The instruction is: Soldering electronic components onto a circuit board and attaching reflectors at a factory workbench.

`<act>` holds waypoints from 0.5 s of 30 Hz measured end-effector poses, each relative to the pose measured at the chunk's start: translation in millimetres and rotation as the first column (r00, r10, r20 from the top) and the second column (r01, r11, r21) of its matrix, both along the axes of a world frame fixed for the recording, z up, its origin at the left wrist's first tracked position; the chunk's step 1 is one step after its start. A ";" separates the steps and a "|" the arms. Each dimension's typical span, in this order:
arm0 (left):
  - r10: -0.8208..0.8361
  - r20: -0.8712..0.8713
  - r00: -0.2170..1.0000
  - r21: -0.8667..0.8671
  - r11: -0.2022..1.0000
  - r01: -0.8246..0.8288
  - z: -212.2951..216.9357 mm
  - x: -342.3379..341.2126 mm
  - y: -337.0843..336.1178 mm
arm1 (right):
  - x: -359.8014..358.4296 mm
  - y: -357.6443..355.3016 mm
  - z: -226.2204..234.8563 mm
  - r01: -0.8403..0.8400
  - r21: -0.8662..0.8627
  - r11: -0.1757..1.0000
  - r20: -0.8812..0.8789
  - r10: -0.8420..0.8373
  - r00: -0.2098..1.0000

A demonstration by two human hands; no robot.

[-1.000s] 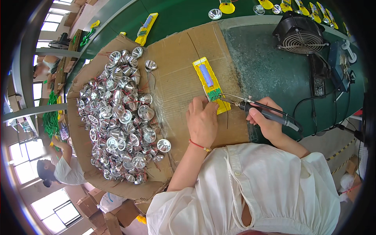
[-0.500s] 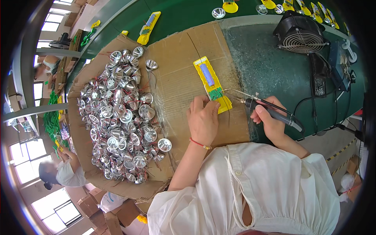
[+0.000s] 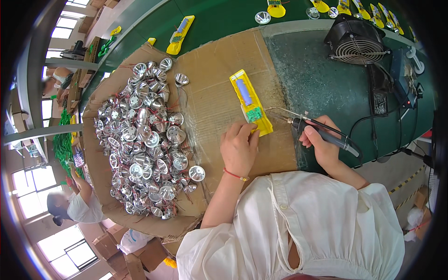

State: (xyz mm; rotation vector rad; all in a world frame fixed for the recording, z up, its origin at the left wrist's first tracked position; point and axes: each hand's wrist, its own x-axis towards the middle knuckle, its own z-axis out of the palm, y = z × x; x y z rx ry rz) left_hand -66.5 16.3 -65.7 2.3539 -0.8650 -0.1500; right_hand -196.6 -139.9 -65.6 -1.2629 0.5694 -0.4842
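Note:
A yellow plastic flashlight casing (image 3: 265, 127) lies slantwise on the cardboard, its open side up. Inside it are a purple cylindrical battery (image 3: 243, 92) and a small green circuit board (image 3: 254, 114). My left hand (image 3: 239, 147) is closed at the casing's lower left edge, fingertips gripping it beside the board; whether a wire is also pinched there is hidden. My right hand (image 3: 322, 143) grips a soldering iron (image 3: 326, 134) with a thin metal feed tube along it. Its tip points left, just right of the casing and apart from the board.
Left of my hands, a cardboard box (image 3: 95, 186) holds a heap of silvery reflector cups (image 3: 144, 140) with thin wires. A black fan (image 3: 357, 42) stands at the far right beside a blue box-shaped unit (image 3: 401, 79) and cables. More yellow casings (image 3: 181, 35) lie along the far side. Other people are at left.
My left hand and the casing have shifted slightly left together. The iron's tip, earlier at the circuit board, is now apart from it. My right hand has hardly moved.

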 end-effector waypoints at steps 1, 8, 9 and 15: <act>0.002 0.001 1.000 0.001 1.000 -0.002 0.3 2.0 2.8 | -0.1 -0.1 0.1 0.001 0.001 1.000 -0.001 -0.001 1.000; 0.066 -0.039 0.997 -0.084 0.994 -0.069 7.1 28.6 35.8 | -3.1 -1.6 -4.4 -0.002 0.016 1.000 -0.003 0.002 1.000; 0.144 0.011 0.989 -0.097 0.985 -0.143 10.6 26.3 30.1 | -1.9 -1.1 -3.4 0.000 0.042 0.999 -0.009 0.000 1.000; 0.186 0.375 0.908 0.230 0.931 -0.285 -4.2 17.9 6.0 | -3.5 -3.6 -2.5 0.026 0.025 0.999 -0.017 -0.026 1.000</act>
